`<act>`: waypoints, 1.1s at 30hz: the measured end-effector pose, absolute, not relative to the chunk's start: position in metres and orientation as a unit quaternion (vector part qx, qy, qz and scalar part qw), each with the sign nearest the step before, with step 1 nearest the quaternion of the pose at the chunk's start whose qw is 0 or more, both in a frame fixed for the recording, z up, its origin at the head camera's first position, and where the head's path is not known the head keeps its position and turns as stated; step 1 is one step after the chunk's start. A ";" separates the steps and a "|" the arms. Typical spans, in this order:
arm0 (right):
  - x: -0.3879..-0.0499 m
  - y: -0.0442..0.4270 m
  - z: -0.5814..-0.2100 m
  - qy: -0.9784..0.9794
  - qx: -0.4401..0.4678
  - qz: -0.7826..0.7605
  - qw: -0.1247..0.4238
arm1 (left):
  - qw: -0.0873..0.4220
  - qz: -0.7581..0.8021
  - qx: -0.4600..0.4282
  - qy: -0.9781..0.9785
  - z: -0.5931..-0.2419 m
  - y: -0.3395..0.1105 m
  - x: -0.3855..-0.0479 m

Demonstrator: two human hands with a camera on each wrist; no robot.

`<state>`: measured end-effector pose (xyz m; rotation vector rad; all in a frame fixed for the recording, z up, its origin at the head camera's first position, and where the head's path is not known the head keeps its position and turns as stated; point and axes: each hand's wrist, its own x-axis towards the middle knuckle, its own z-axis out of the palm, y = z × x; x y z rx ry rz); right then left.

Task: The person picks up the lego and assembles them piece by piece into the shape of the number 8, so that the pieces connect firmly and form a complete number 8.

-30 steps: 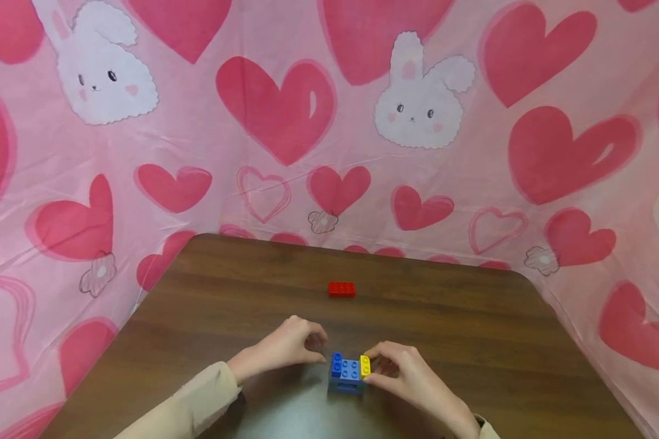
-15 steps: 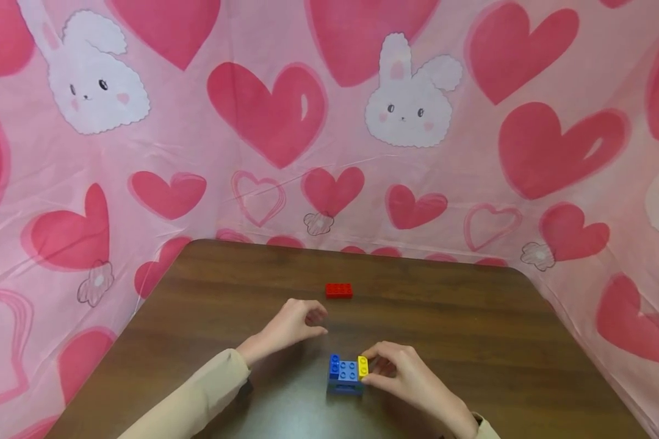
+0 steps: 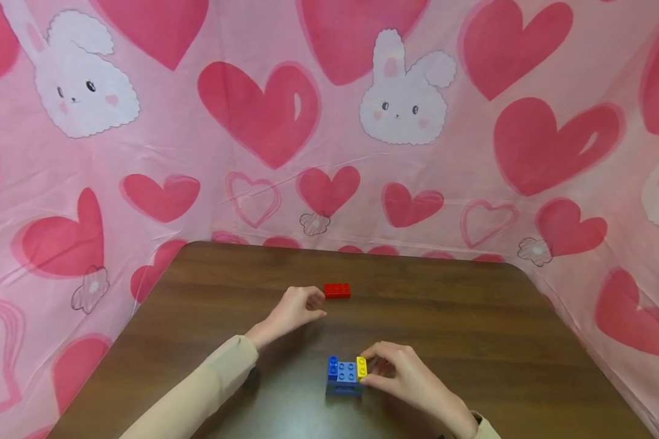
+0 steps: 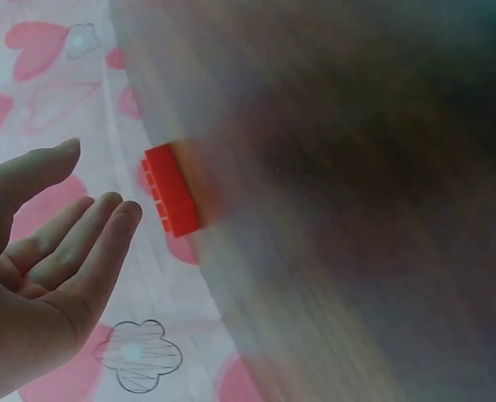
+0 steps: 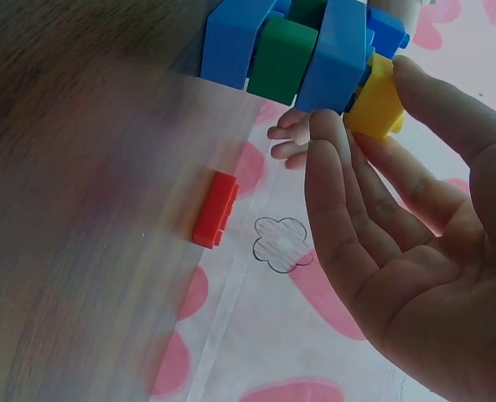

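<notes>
A small stack of toy bricks point(image 3: 345, 388) stands on the table, with a dark blue brick point(image 3: 333, 367) on its top left and a yellow brick point(image 3: 362, 368) on its top right. Green bricks point(image 5: 283, 60) show between blue layers in the right wrist view. My right hand point(image 3: 403, 372) pinches the yellow brick between thumb and finger. Farther back lies a red brick point(image 3: 337, 291), its studs facing up. Just short of it, to the left, is my left hand point(image 3: 298, 306), fingers apart and bent, holding nothing. The left wrist view shows a gap between those fingers and the red brick point(image 4: 171, 191).
Brown wood-look table point(image 3: 445, 317) spreads around both hands. Behind its far edge hangs a pink cloth point(image 3: 285, 207) printed with hearts and rabbits, which also runs along the left and right sides.
My left hand has moved away from beside the brick stack, forward to near the red brick. The right hand has stayed at the yellow brick. The head view has shifted slightly.
</notes>
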<state>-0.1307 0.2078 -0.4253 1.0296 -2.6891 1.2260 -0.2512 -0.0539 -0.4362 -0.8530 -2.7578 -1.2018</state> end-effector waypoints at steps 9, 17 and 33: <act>-0.130 0.207 -0.422 -0.863 0.321 0.390 -0.007 | 0.027 -0.390 -0.250 -0.886 -0.435 -0.050 -0.267; -0.129 0.207 -0.419 -0.867 0.308 0.392 -0.030 | 0.032 -0.376 -0.240 -0.894 -0.436 -0.045 -0.281; -0.132 0.208 -0.419 -0.872 0.293 0.390 -0.042 | 0.001 -0.340 -0.225 -0.913 -0.443 -0.035 -0.300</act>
